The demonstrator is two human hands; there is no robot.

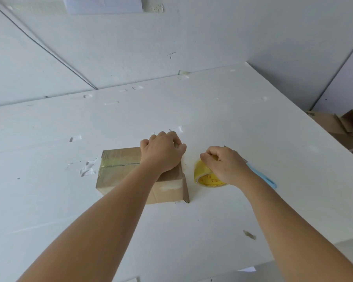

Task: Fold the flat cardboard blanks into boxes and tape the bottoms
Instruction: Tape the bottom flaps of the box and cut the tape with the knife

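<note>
A small brown cardboard box (120, 171) lies on the white table (232, 123), with clear tape running along its top seam and down its left end. My left hand (162, 152) presses on the box's far right corner, fingers curled over the edge. Just to the right stands a yellow roll of tape (204, 176) on the table, and my right hand (224, 163) grips it from above. A stretch of clear tape seems to run between roll and box, though it is hard to make out.
A light blue-handled cutter (267, 178) lies under my right wrist. Scraps of old tape (89, 167) stick to the table left of the box. Brown cardboard boxes and blanks (342, 123) are piled past the table's right edge. White walls stand behind.
</note>
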